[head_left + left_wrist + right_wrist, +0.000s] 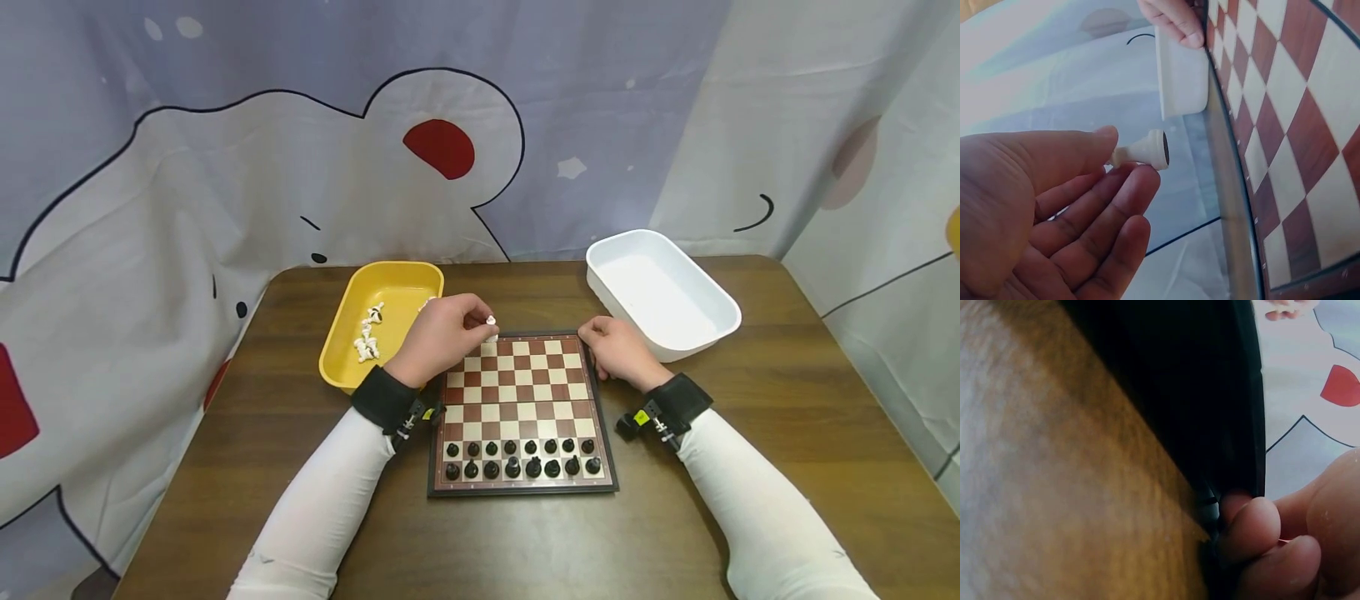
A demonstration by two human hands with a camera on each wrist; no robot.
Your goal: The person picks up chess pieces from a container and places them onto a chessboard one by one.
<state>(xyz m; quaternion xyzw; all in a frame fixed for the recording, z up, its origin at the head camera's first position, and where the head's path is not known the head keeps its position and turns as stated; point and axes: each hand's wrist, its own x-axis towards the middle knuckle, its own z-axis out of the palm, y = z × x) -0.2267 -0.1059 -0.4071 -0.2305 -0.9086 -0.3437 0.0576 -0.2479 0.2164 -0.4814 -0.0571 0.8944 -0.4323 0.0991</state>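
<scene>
Currently the left hand point(447, 332) holds a small white plastic chess piece point(1143, 150) in a narrow grip between thumb and fingertips, its dark base showing, near the far left corner of a brown-and-cream checkered chessboard point(525, 410). The right hand point(621, 350) pinches the board's black edge at the far right corner. Two rows of black chess pieces point(513, 468) stand along the near side. On the brown wooden surface point(660, 525), a yellow rectangular tray point(397, 287) left of the board contains more white pieces point(367, 343); a white rectangular tub point(656, 287) sits beyond the right hand.
</scene>
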